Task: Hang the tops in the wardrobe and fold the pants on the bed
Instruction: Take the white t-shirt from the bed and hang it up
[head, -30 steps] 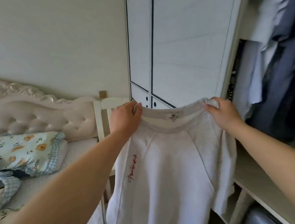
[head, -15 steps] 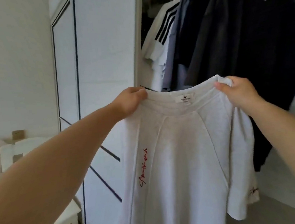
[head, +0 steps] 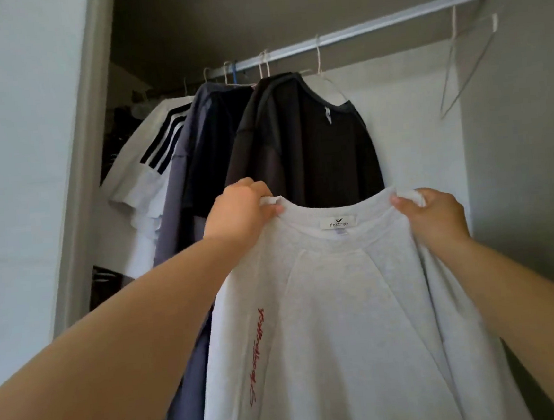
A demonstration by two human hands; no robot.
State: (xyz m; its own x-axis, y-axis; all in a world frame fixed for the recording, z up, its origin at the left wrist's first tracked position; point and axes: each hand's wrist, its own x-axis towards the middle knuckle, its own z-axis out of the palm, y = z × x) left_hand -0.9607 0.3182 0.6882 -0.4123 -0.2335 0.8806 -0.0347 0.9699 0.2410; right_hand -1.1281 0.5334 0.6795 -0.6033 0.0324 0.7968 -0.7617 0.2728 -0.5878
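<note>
Pale grey top [head: 345, 321] is held up in front of the open wardrobe, below the rail [head: 370, 27] and nearer to you than it. Your left hand [head: 240, 209] pinches one shoulder at the neckline, fingers [head: 257, 189] curled over the edge and the thumb pressed on the front. Your right hand [head: 433, 216] grips the other shoulder the same way, clamped on cloth. The body of the top hangs free, neck label facing you, red script running down one side. There is no hanger in it yet. On the rail, at least three tops already sit on hangers, bunched toward its left end: a white striped top [head: 144, 161], a blue top [head: 202, 142] and a black top [head: 303, 147] directly behind the grey one. An empty wire hanger [head: 450, 67] hangs near the rail's right end, well apart from the black top. Judgement: hanging is partly done. This top needs that spare hanger threaded through the neck and hooked on the rail, so one hand will probably have to let go. The pants and bed are out of view, so you cannot tell how far the folding has got.
</note>
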